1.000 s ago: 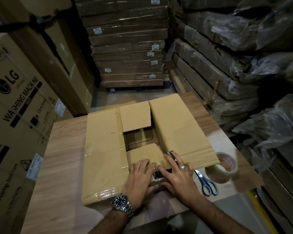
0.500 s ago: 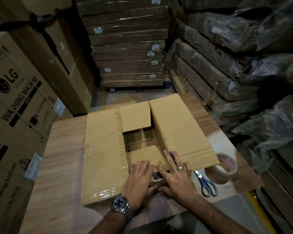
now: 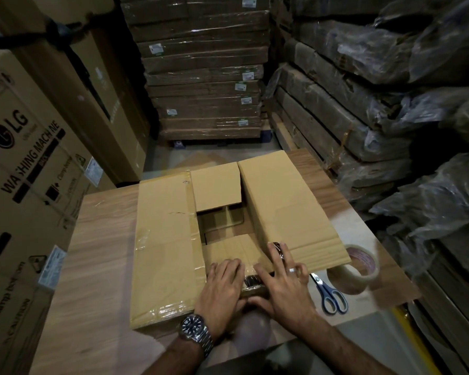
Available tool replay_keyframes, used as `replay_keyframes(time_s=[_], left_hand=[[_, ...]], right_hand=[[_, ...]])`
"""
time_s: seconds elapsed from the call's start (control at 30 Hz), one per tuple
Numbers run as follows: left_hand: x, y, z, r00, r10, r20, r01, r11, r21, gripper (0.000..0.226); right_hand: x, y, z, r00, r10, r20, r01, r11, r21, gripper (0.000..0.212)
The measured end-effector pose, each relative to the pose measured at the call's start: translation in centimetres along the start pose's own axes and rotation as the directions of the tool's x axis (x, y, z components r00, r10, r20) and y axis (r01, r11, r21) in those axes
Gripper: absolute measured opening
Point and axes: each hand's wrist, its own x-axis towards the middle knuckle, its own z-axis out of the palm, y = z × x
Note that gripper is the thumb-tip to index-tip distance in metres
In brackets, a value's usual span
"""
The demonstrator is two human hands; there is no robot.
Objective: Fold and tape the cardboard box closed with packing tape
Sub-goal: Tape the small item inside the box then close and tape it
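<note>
Left hand and right hand press flat-fingered on the cardboard box; wood-grain table beneath, wrapped cartons beyond.

The left hand and right hand hide the near edge of the cardboard box; the dark thing between them (shiny, mostly covered) is unclear. The box's right flap hides part of the tape roll.

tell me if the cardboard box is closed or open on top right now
Open: on the cardboard box the left flap and right flap are spread apart, and the gap between them shows the inside.
</note>
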Motion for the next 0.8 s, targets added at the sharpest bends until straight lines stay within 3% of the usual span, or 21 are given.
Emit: replay_keyframes(time_s=[0.23, 0.57, 0.67, 0.8], left_hand=[[-0.1, -0.1, 0.6, 1.000, -0.026, 0.017, 0.026, 1.000, 0.010, 0.099], [-0.3, -0.2, 0.3, 1.000, -0.009, -0.024, 0.007, 0.997, -0.079, 0.096], [-0.4, -0.1, 0.3, 0.998, -0.011, -0.067, 0.006, 0.998, -0.067, 0.087], [-0.2, -0.1, 0.3, 0.993, -0.007, -0.122, 0.002, 0.999, -0.040, 0.071]], right_hand=[[0.0, -1.2, -0.1, 1.000, -0.021, 0.013, 0.020, 0.999, 0.033, 0.076], [0.3, -1.6, 0.3, 0.999, 0.031, 0.014, -0.031, 0.999, -0.007, 0.075], [0.2, -1.7, 0.3, 1.000, 0.008, -0.021, -0.009, 0.999, -0.038, 0.063], [0.3, -0.2, 0.1, 0.999, 0.023, -0.032, -0.024, 0.999, -0.038, 0.067]])
